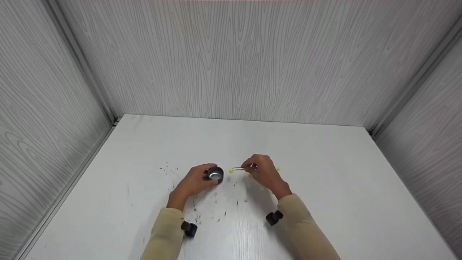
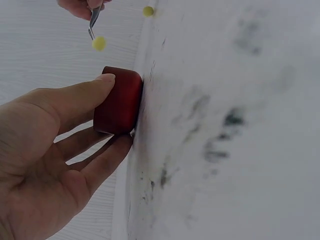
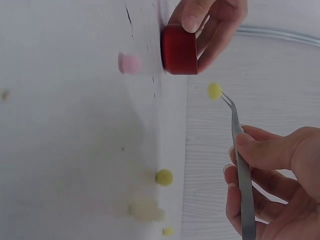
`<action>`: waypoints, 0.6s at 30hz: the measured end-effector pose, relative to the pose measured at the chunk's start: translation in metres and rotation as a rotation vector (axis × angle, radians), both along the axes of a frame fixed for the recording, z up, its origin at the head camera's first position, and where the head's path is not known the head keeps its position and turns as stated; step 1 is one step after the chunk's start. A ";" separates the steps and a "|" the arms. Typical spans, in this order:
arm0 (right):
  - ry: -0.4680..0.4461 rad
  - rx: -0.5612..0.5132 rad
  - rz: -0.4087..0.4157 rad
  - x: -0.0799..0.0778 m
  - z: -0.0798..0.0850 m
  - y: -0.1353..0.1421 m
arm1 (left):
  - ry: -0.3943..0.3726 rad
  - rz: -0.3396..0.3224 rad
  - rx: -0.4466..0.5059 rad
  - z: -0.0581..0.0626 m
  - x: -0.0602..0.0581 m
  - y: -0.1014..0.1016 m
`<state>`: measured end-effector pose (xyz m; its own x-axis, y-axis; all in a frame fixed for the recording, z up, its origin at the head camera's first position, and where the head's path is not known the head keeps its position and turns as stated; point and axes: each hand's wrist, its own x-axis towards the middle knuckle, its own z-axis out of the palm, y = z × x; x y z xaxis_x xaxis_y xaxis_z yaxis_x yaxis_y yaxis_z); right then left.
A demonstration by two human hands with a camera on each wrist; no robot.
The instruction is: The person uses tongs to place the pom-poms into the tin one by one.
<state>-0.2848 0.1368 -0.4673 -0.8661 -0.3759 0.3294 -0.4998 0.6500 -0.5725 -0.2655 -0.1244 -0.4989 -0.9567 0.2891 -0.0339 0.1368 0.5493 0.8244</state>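
Note:
My left hand grips a small round cup, dark red outside and silvery inside. The cup stands upright on the table, thumb on one side and fingers on the other. In my right hand I hold metal tweezers with a bent tip. Their points hold a small yellow ball above the table, to the right of the cup and apart from it. Beneath and beside the right hand lie more balls: a yellow one, a pale one and a small yellow one.
A pinkish ball lies on the white table near the cup. Dark specks and smudges mark the tabletop around the left hand. Grey wood-grain panels enclose the table at the back and sides.

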 end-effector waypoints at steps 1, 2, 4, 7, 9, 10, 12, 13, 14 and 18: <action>0.001 0.001 0.003 0.000 -0.001 -0.003 | -0.003 0.002 0.000 0.000 0.000 0.000; -0.004 0.001 0.005 0.000 -0.001 -0.005 | -0.002 0.004 -0.002 0.000 0.000 0.000; -0.014 0.008 0.005 0.001 -0.002 -0.010 | 0.001 0.006 -0.006 0.000 0.000 0.000; -0.033 0.020 0.006 0.002 -0.003 -0.016 | 0.007 0.005 -0.011 0.000 -0.001 0.000; -0.032 0.028 0.010 0.002 -0.004 -0.019 | 0.011 0.001 -0.013 -0.001 -0.001 0.000; -0.028 0.032 0.014 0.002 -0.004 -0.021 | 0.014 -0.001 -0.014 -0.001 -0.001 0.000; -0.017 0.037 0.022 0.001 -0.005 -0.023 | 0.019 -0.007 -0.012 -0.001 -0.001 -0.001; -0.012 0.037 0.026 0.001 -0.006 -0.024 | 0.022 -0.010 -0.011 -0.001 -0.001 -0.001; -0.008 0.033 0.033 0.000 -0.006 -0.025 | 0.024 -0.013 -0.007 -0.001 -0.001 -0.001; 0.009 0.027 0.050 0.000 -0.009 -0.026 | 0.024 -0.020 -0.001 -0.002 -0.001 0.000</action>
<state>-0.2852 0.1106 -0.4762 -0.8430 -0.4275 0.3264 -0.5372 0.6390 -0.5506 -0.2666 -0.1247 -0.5004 -0.9513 0.3081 -0.0107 0.1679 0.5468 0.8203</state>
